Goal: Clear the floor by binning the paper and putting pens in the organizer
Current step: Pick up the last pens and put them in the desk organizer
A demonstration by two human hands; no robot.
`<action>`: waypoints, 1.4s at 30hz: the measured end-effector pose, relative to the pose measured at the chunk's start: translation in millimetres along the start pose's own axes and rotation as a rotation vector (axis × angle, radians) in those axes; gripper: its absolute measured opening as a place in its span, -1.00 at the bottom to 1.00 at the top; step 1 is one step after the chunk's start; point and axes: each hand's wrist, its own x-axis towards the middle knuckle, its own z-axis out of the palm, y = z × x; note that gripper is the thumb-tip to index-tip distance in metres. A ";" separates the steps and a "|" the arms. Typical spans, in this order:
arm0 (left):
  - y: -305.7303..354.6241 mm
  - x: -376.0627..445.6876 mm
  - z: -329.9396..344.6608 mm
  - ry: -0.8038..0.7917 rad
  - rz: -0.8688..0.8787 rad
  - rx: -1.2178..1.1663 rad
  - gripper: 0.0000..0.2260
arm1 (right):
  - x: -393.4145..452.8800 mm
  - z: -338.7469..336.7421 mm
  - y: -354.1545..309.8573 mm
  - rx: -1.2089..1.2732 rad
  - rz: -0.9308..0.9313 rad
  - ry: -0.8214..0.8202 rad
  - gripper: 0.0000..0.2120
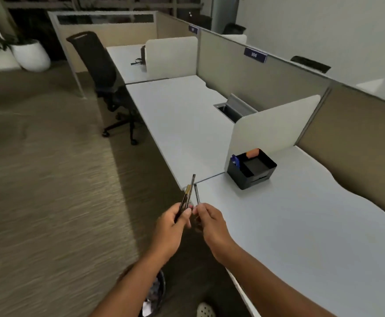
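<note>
My left hand (174, 221) grips a bundle of pens (188, 193), dark with a gold band, pointing up and away. Right beside it, my right hand (207, 219) pinches a single thin grey pen (196, 193), also pointing up. Both hands hover at the front edge of the white desk (301, 225). A black desk organizer (251, 171) stands on the desk beyond the hands, with a blue item and an orange item in its compartments. A black mesh bin (156, 294) with crumpled paper (149, 305) sits on the floor under my left forearm, partly hidden.
Beige carpet (38, 202) spreads to the left. A black office chair (104, 83) stands at the neighbouring desk. White divider panels (271, 124) and tan partitions (358, 124) line the desks. An open cable hatch (232, 110) is in the desk. A white shoe (205, 310) shows at the bottom.
</note>
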 end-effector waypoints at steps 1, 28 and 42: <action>2.5 12.6 12.4 -0.017 0.006 0.000 -0.86 | 10.7 -12.1 3.0 -0.011 -0.009 0.014 -0.66; 19.2 149.8 117.9 -0.184 -0.213 -0.048 -0.84 | 256.4 -232.9 20.7 -0.475 -0.122 0.494 -0.87; 15.6 152.5 116.2 -0.127 -0.234 -0.040 -0.84 | 283.5 -226.3 61.4 -0.849 0.061 0.307 -0.77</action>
